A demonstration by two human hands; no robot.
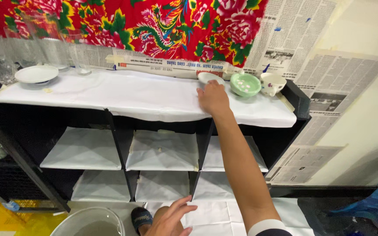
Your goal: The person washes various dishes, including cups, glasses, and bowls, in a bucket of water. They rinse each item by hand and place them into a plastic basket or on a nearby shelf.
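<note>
- On top of the black shelf unit [300, 102], which is lined with white paper [123, 94], the right hand [213, 98] reaches out on a long bare arm and rests at the near edge of a small white bowl [208, 78], fingers curled onto its rim; whether they truly pinch it cannot be told, since the hand hides the contact.
- That white bowl stands at the right part of the shelf top, close to the back wall.
- Just beside it to the right sits a pale green bowl [245, 84] with light spots inside, and next to that a white cup [271, 83] with a small pattern.
- At the far left end of the top lies a white plate [36, 74], with clear drinking glasses [1, 61] standing behind and beside it.
- Low in the view, the left hand [169, 218] hangs with fingers loosely spread, holding nothing, above a knee and a dark slipper [140, 217].
- A clear plastic basin [88, 223] sits on the floor just left of the slipper.
- Behind the shelf hangs a red floral cloth [154, 26], with newspaper sheets [294, 35] pasted on the wall to its right.
- Six open compartments below are lined with white paper.
</note>
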